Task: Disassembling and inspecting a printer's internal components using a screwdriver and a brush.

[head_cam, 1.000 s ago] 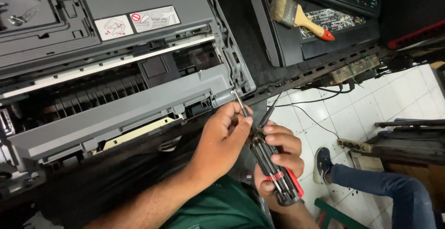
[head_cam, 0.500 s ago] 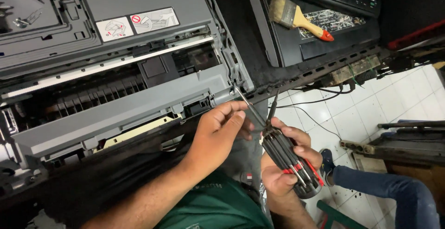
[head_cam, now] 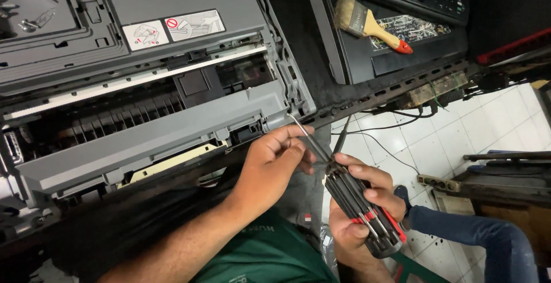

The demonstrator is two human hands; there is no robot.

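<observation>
Right hand wrapped shut around a bundle of screwdrivers, black handles with red and white bands, held low in front of the torso over the tiled floor, just off the tabletop's front edge. Left hand mostly curled, thumb and fingertips pinched on one thin steel shaft sticking up out of the bundle, its tip close to the lower right corner of the opened grey printer. Probably light and stiff, these drivers: hard plastic handles, rigid metal rods, nothing fragile, though loose against one another and likely to slide or fan out if the fist slackens. Shafts smooth and narrow, poor for gripping; a slip through pinched fingers seems likely. Better hold judged to be on the ribbed handles, one at a time, with the rest kept clamped in the palm. Further off, a paintbrush with a wooden handle and red tip lying on a black machine, cables hanging below it, and another person's leg in jeans at lower right.
</observation>
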